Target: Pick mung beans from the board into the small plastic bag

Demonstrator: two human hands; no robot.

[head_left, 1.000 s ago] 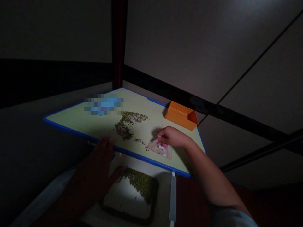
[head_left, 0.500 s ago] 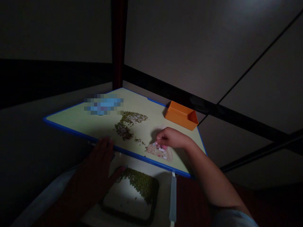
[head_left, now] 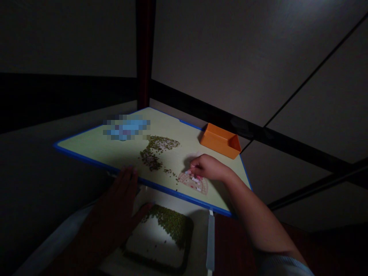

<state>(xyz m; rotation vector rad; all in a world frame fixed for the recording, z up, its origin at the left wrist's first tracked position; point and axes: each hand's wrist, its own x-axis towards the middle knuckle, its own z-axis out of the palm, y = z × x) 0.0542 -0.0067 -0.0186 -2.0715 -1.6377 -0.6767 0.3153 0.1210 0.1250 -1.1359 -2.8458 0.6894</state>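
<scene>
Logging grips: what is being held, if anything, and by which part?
The right hand holds a pink protractor by its far part; the exact spot is hidden. Whether the left hand grips anything cannot be told.

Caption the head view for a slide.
Right hand holding a pink, patterned semicircular piece on a pale yellow board with blue edging, beside scattered small greenish beans.

Smooth orange plastic box [head_left: 216,143], translucent plastic protractor [head_left: 192,185], smooth matt pale board [head_left: 94,147]
</scene>
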